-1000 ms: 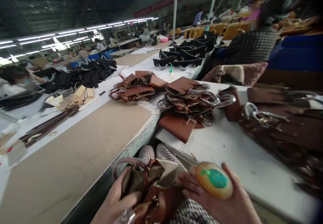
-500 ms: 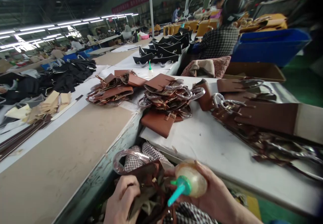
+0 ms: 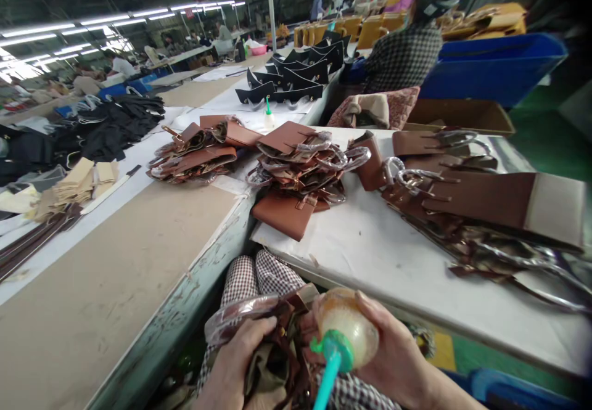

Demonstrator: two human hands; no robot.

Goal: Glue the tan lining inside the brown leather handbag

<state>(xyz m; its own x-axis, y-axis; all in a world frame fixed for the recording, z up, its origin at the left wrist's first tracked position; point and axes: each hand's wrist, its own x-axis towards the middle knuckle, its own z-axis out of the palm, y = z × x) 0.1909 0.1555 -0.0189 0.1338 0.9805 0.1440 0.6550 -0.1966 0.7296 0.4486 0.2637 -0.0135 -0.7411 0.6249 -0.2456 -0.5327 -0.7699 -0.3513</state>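
Holding a round bottle [image 3: 359, 339] in the right hand [image 3: 393, 351], the person sits with a brown bag [image 3: 295, 323] on the lap, as the head view shows. The right hand is wrapped around the bottle, which is tipped so its blue-green spout [image 3: 328, 382] points down, just beside the bag. The bottle is see-through, with something pale and cloudy inside and orange-brown near its bottom end. The left hand [image 3: 241, 353] is closed on the bag's side. The bag's mouth is partly open and its dark green lining [image 3: 264, 370] shows; whether anything lies inside cannot be told. Its handle [image 3: 240, 314] is wrapped in clear plastic.

On the white table [image 3: 407, 262], more brown bags [image 3: 305, 166] lie in heaps. Behind them stands a small bottle [image 3: 269, 121] with a green tip. Farther off is a pink bowl [image 3: 258, 50], too small to see into. Past the tables, a big blue bin [image 3: 490, 77] stands behind a cardboard box [image 3: 457, 117]. Yellow bags [image 3: 494, 20] are piled by the bin's far side; whether they sit inside it cannot be told.
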